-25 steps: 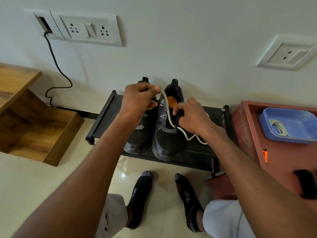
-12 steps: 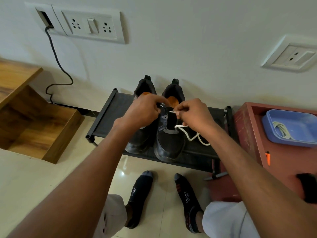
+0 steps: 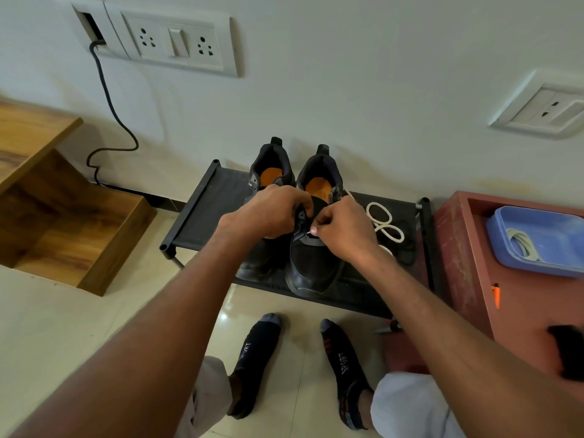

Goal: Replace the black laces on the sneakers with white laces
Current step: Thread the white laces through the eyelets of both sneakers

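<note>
Two black sneakers with orange insoles stand side by side on a low black rack (image 3: 205, 213). My left hand (image 3: 268, 213) grips the left eyelet edge of the right sneaker (image 3: 313, 267). My right hand (image 3: 343, 227) pinches the tip of a white lace (image 3: 384, 224) at the eyelets of that shoe. The lace's slack lies in loops on the rack to the right of the shoe. The left sneaker (image 3: 271, 167) is partly hidden under my left hand.
A red cabinet (image 3: 455, 248) stands to the right, with a blue tray (image 3: 543, 235) holding another white lace. A wooden step unit (image 3: 63, 216) stands at the left. A black cable (image 3: 110, 115) runs down the wall. My socked feet (image 3: 252, 358) are on the tiled floor.
Both hands came down from holding the lace raised to the eyelets of the right sneaker. The lace slack now lies looped on the rack at the right.
</note>
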`<state>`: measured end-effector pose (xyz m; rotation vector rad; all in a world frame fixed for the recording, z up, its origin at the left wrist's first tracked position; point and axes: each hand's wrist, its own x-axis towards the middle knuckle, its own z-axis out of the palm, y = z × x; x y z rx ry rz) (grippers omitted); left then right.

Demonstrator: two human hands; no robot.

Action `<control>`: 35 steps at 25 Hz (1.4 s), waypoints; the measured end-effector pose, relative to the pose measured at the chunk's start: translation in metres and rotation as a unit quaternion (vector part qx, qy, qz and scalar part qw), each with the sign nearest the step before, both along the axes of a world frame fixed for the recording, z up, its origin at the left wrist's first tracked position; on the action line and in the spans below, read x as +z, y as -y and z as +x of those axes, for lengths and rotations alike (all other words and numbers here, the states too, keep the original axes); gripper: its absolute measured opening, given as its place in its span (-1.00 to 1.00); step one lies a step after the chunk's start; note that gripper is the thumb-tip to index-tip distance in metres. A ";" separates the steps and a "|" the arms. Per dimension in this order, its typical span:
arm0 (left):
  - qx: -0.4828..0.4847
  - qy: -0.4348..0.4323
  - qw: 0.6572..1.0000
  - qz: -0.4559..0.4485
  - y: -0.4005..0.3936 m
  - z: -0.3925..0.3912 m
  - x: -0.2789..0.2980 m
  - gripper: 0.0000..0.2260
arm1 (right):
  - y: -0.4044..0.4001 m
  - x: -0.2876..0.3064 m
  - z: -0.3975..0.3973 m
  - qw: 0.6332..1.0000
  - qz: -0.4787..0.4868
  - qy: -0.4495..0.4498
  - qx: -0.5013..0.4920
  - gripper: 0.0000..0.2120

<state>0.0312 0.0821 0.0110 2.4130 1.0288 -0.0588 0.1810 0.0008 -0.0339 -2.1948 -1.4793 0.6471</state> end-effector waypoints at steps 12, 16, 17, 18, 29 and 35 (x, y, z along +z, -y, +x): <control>0.022 0.017 0.999 -0.032 -0.005 -0.003 -0.006 -0.59 | -0.004 -0.011 -0.010 0.990 -0.033 -0.109 -0.085 -0.92; 0.029 0.013 0.998 -0.048 -0.007 -0.002 -0.007 -0.55 | -0.001 -0.012 -0.006 0.999 -0.015 -0.023 -0.036 -0.89; 0.031 0.013 0.998 -0.053 -0.007 -0.002 -0.007 -0.54 | -0.002 -0.014 -0.006 0.999 -0.012 0.007 -0.033 -0.89; 0.031 0.013 0.998 -0.058 -0.007 -0.002 -0.007 -0.53 | -0.002 -0.016 -0.007 0.999 -0.016 0.028 -0.030 -0.88; 0.018 0.009 0.999 -0.051 -0.004 -0.002 -0.003 -0.53 | -0.003 -0.010 -0.008 0.993 -0.037 0.105 0.028 -0.84; 0.028 0.014 0.997 -0.070 -0.004 -0.003 -0.001 -0.51 | -0.004 -0.017 -0.012 0.999 -0.019 0.013 -0.030 -0.88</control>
